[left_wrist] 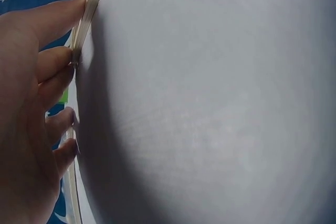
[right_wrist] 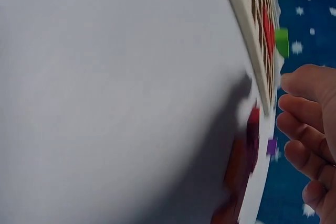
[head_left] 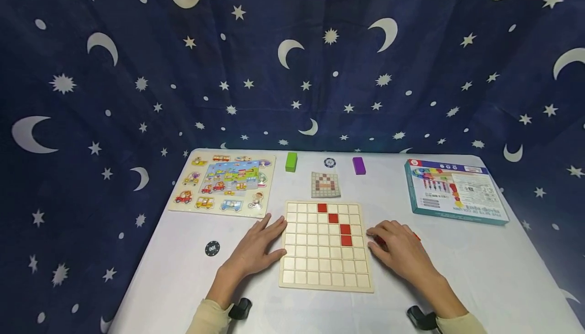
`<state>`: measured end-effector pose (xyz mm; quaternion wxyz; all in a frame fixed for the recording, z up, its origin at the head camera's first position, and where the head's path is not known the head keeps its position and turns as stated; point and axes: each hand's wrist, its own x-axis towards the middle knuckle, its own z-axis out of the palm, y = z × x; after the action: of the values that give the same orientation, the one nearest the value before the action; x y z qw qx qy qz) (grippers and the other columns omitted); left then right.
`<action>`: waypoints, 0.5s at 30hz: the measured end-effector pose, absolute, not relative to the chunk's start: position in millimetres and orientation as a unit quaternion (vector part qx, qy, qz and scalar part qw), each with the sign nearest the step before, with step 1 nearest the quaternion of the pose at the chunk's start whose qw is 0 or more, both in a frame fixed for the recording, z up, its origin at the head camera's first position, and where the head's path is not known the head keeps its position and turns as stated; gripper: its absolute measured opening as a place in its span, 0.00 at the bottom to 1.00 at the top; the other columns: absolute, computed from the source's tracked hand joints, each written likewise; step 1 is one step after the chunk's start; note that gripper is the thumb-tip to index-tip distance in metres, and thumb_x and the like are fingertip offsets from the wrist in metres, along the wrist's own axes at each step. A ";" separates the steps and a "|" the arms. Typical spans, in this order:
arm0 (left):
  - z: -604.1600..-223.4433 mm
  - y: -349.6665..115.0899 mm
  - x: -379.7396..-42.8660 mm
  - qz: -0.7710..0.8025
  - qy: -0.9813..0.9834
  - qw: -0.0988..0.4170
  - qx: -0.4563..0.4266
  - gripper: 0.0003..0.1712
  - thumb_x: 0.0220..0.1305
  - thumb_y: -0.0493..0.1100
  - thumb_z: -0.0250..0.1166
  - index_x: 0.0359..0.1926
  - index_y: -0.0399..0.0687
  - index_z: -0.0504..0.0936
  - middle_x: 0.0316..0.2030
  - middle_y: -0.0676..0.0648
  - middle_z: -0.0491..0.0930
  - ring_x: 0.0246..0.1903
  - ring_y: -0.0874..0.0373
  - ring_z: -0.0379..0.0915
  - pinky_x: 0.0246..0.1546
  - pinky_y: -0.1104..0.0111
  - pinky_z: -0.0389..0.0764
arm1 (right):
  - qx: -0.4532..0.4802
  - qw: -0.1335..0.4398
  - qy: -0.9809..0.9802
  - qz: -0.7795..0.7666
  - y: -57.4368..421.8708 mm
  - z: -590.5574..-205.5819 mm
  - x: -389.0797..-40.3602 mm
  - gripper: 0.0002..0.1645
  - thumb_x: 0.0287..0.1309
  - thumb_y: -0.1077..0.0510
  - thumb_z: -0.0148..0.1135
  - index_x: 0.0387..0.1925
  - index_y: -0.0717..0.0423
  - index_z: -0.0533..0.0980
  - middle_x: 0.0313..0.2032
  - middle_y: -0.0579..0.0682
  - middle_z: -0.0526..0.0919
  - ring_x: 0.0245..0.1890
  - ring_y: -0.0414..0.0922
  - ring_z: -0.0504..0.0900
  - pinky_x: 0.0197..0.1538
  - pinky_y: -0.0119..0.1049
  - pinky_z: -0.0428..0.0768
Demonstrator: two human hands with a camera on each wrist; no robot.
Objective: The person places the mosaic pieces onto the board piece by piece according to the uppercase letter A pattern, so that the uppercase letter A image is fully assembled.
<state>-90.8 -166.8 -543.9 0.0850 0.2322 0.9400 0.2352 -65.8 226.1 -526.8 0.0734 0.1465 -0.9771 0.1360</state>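
A wooden grid board [head_left: 306, 263] lies flat on the white table. Several of its squares hold red tiles [head_left: 346, 229], stepping down from the top row towards the right. My left hand [head_left: 251, 250] rests at the board's left edge, its fingertips touching the rim. To the right of the board, my right hand [head_left: 403, 254] hovers over loose red tiles [right_wrist: 253, 129], partly hiding them; its fingers are slightly bent and pinch nothing in the right wrist view. Behind the board lies a small card [head_left: 325, 185] with a gridded brown pattern.
At the back left is a vehicle picture board [head_left: 219, 212] with picture cards on it. A teal box [head_left: 457, 192] lies at the right. Along the back are a green block [head_left: 291, 162], a chip [head_left: 329, 162] and a purple block [head_left: 359, 165]. A black chip [head_left: 212, 248] lies left.
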 end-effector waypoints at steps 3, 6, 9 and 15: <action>-543.7 -166.9 -90.9 0.240 0.940 0.092 0.223 0.43 0.71 0.57 0.69 0.81 0.54 0.67 0.82 0.53 0.64 0.86 0.41 0.48 0.85 0.42 0.57 | 0.125 0.076 -0.980 0.136 242.9 -524.4 -64.5 0.19 0.56 0.52 0.80 0.49 0.53 0.89 0.43 0.49 0.89 0.42 0.47 0.82 0.44 0.44 0.77; -543.4 -166.4 -90.7 0.242 0.940 0.090 0.224 0.43 0.71 0.57 0.69 0.81 0.53 0.67 0.82 0.52 0.64 0.85 0.40 0.49 0.85 0.42 0.57 | 0.102 0.074 -0.983 0.137 259.4 -522.3 -63.5 0.20 0.57 0.53 0.80 0.50 0.55 0.89 0.43 0.51 0.89 0.42 0.49 0.82 0.44 0.45 0.76; -543.7 -165.8 -89.8 0.243 0.939 0.079 0.229 0.42 0.71 0.56 0.69 0.80 0.51 0.68 0.81 0.50 0.66 0.84 0.38 0.51 0.84 0.41 0.58 | 0.073 0.061 -0.986 0.136 273.9 -520.9 -61.0 0.20 0.57 0.53 0.79 0.50 0.56 0.89 0.44 0.54 0.89 0.43 0.52 0.83 0.45 0.48 0.77; -544.3 -165.9 -88.6 0.245 0.938 0.067 0.236 0.42 0.70 0.55 0.70 0.80 0.49 0.69 0.81 0.49 0.67 0.84 0.37 0.53 0.83 0.40 0.60 | 0.043 0.055 -0.989 0.127 296.8 -523.1 -58.7 0.21 0.56 0.54 0.79 0.49 0.60 0.88 0.44 0.60 0.88 0.45 0.59 0.83 0.48 0.56 0.80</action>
<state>-88.6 -165.9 -544.3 0.0671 0.2355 0.9381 0.2450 -58.7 296.8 -523.1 0.0553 0.0428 -0.9895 0.1266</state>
